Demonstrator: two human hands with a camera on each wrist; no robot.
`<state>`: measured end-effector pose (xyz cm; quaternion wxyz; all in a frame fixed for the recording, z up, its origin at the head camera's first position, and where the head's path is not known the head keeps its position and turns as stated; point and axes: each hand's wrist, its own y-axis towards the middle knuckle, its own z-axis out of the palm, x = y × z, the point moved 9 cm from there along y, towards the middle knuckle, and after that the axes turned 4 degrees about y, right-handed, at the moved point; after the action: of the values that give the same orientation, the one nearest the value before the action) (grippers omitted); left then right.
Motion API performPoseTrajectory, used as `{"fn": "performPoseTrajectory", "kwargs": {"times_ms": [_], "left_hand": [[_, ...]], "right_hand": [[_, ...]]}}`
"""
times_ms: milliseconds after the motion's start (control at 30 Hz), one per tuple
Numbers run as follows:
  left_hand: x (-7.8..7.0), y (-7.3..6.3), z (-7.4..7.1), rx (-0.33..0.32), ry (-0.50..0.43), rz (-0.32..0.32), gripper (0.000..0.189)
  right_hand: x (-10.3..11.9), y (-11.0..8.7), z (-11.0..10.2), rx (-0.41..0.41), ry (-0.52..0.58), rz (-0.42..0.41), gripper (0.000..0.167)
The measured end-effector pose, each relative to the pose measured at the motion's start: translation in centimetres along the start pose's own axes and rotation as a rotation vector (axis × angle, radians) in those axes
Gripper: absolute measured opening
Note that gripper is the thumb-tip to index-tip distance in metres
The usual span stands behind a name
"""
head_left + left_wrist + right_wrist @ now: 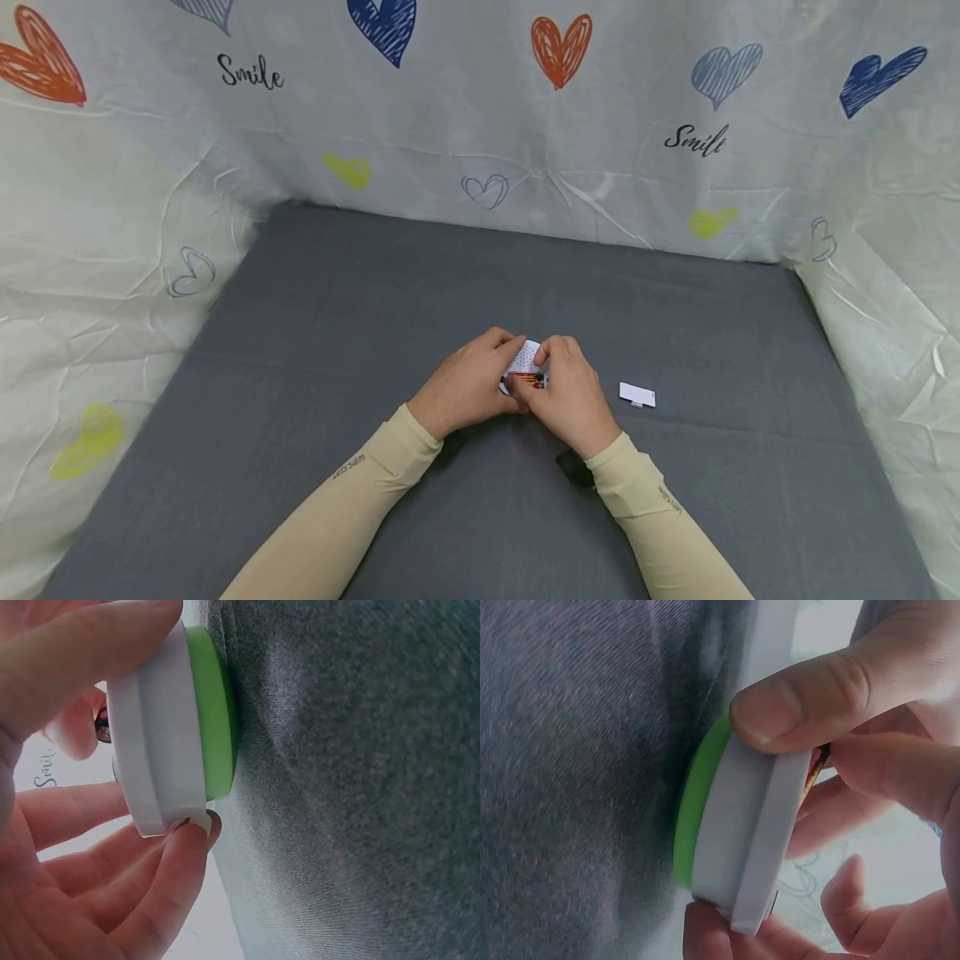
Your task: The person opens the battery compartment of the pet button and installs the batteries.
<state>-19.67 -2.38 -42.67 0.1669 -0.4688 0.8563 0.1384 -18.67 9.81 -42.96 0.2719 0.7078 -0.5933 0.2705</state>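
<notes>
Left hand [477, 371], fingers gripping round white-and-green device [526, 357], right hand [572, 392], curled fingers holding its opposite side, device between both sets of fingers, green base [214, 712] down, red-and-black battery [534, 381] at right thumb tip, white tabbed piece [637, 394] right of right-hand fingers.

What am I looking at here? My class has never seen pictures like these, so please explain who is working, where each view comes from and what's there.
No machine here: a person in cream sleeves works with bare hands. The wide picture comes from a camera worn on the head; the two close-ups come from cameras on the left and right wrists. The left hand grips a round device, white with a green underside. The right hand holds it too, its fingers beside a red-and-black item, probably a battery. Right of the hands, a small white piece lies on the grey surface.
</notes>
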Motion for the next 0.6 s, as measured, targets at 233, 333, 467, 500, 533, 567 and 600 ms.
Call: {"fn": "performPoseTrajectory", "kwargs": {"times_ms": [233,333,467,500,533,567,600], "left_hand": [[-0.02,0.07,-0.16,-0.019,0.018,0.007,0.080],[-0.06,0.10,-0.21,-0.023,0.016,0.010,0.080],[-0.19,0.08,-0.21,-0.023,0.013,0.020,0.081],[-0.22,0.07,-0.18,-0.022,0.011,0.022,0.081],[-0.25,0.06,-0.16,-0.022,0.010,0.025,0.081],[-0.28,0.07,-0.11,-0.020,0.010,0.028,0.082],[-0.31,0.07,-0.08,-0.019,0.011,0.032,0.082]], "right_hand": [[-0.15,0.08,0.24,0.029,0.019,0.016,0.037],[-0.14,0.16,0.31,0.028,0.014,0.007,0.038],[-0.06,0.20,0.33,0.023,0.009,-0.002,0.039],[-0.02,0.22,0.31,0.021,0.005,-0.006,0.039],[0.01,0.24,0.29,0.018,0.002,-0.009,0.039],[0.05,0.25,0.26,0.016,0.000,-0.011,0.038],[0.07,0.27,0.23,0.013,-0.002,-0.012,0.038]]}}
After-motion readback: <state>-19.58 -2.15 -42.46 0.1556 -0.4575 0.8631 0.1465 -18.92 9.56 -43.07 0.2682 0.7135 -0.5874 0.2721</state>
